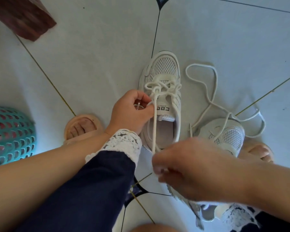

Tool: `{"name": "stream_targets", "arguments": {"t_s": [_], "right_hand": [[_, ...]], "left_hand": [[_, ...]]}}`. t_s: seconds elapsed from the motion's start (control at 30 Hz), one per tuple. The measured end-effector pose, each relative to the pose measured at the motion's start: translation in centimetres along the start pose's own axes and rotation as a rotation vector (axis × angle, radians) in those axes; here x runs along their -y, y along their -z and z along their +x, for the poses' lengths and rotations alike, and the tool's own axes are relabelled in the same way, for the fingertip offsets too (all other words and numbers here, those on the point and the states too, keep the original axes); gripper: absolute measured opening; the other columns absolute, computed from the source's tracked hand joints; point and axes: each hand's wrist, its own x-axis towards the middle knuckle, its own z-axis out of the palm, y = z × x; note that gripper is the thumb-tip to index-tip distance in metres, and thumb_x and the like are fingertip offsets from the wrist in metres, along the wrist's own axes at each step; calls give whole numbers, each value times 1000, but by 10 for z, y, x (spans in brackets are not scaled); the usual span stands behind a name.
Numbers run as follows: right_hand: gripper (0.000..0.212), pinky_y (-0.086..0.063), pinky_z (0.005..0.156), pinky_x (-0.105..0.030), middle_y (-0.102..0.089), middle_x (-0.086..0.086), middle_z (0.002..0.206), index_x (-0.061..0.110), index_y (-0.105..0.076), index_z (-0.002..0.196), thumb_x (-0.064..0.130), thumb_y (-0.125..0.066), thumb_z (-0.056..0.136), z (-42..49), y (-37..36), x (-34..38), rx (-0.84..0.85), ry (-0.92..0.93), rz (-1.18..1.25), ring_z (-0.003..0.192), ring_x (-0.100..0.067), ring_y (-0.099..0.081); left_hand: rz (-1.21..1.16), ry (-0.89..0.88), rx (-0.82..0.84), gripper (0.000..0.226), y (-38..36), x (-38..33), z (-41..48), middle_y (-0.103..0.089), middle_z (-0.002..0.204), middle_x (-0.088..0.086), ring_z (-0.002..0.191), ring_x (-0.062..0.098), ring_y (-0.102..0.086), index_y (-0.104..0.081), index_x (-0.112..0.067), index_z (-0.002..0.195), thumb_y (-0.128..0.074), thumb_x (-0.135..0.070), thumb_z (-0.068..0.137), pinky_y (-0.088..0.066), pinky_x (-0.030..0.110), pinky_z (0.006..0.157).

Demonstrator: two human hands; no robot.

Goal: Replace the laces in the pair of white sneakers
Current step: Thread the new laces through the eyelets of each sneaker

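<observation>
While the left hand [131, 111] pinches one end of the threaded lace [155, 118] between thumb and curled fingers, the tip of that end shows inside the curl of the fingers. This hand sits against the tongue side of the first sneaker [162, 97], which stands upright on the tiled floor [90, 56] with its toe pointing away from the hand.

The lace crosses loosely over the eyelets just beyond the left hand's fingertips. One strand runs straight back over the shoe opening to the right hand [196, 168]. That hand is blurred; its fingers are curled, and the strand ends at them, apparently gripped.

The second sneaker [224, 136] lies just beyond and partly beneath the right hand. A loose lace [208, 91] lies coiled on the floor further out from that hand, crossing the second sneaker's toe.

A teal basket [10, 134] stands well to the outer side of the left forearm. A sandalled foot [82, 128] sits just beside the left wrist.
</observation>
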Motion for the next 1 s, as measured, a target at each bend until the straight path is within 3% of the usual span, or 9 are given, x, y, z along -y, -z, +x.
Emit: {"name": "stream_targets", "arguments": {"t_s": [0.13, 0.23, 0.3, 0.37, 0.53, 0.6, 0.7, 0.8, 1.0], "right_hand": [[5, -26, 51, -11, -52, 20, 74, 32, -54, 90, 30, -54, 85, -1, -13, -11, 2, 57, -13, 62, 4, -44], [15, -43, 64, -15, -55, 22, 84, 37, -54, 102, 42, -51, 89, 8, -11, -20, -109, 4, -39, 71, 9, -47], [30, -41, 67, -13, -56, 21, 87, 38, -56, 107, 52, -45, 84, 12, 2, -32, -163, -87, -55, 73, 9, -48], [34, -33, 58, -5, -53, 23, 74, 34, -64, 94, 54, -43, 76, 15, 14, -42, -223, -159, 13, 64, 12, -47], [10, -44, 64, -14, -60, 10, 65, 29, -56, 69, 35, -62, 75, 20, 14, -63, -552, -353, 384, 63, -2, -57], [11, -49, 70, -25, -61, 6, 71, 29, -58, 77, 23, -67, 77, 22, 17, -65, -574, -338, 498, 66, -11, -60], [26, -50, 66, -23, -62, 3, 75, 23, -58, 93, 3, -65, 80, 27, 28, -65, -623, -244, 864, 66, -8, -61], [36, -49, 63, -18, -67, 0, 85, 14, -54, 110, -4, -61, 80, 33, 44, -72, -723, -182, 1176, 75, -10, -64], [31, -48, 75, -23, -66, 1, 78, 5, -51, 108, -9, -55, 81, 41, 56, -69, -687, -99, 1283, 79, -12, -64]], "left_hand": [[-4, -1, 55, 20, 5, 0, -1, -57, 58, -17, 47, -6, -49, -58, -26, 71, -73, -13, 72, -41, 7, 49], [-17, 30, 192, 26, 17, -5, 8, -58, 60, -16, 54, -3, -52, -60, -25, 73, -72, -3, 67, -41, 10, 51], [-126, 85, 248, 24, 27, -11, 19, -60, 65, -10, 59, 8, -51, -62, -19, 77, -61, 3, 67, -38, 18, 51], [-227, 90, 263, 28, 33, -21, 28, -61, 64, -4, 57, 11, -46, -63, -11, 77, -47, 12, 73, -35, 20, 48], [-55, -140, 328, 28, 24, -41, 21, -61, 57, -8, 48, 4, -48, -64, -10, 80, -41, 0, 94, -41, 13, 47], [81, -225, 364, 22, 18, -48, 18, -64, 69, -5, 55, 5, -52, -65, -10, 95, -44, -5, 94, -44, 14, 55], [312, -368, 310, 30, 9, -59, 21, -68, 95, -5, 84, -3, -59, -56, -16, 124, -45, -14, 96, -45, 15, 82], [120, -318, 265, 31, 2, -73, 23, -63, 118, -6, 111, 0, -54, -55, -18, 126, -43, -17, 97, -40, 23, 101], [-161, -165, 453, 32, -13, -80, 25, -67, 112, -5, 112, 2, -55, -56, -19, 125, -38, -13, 98, -40, 27, 104]]}}
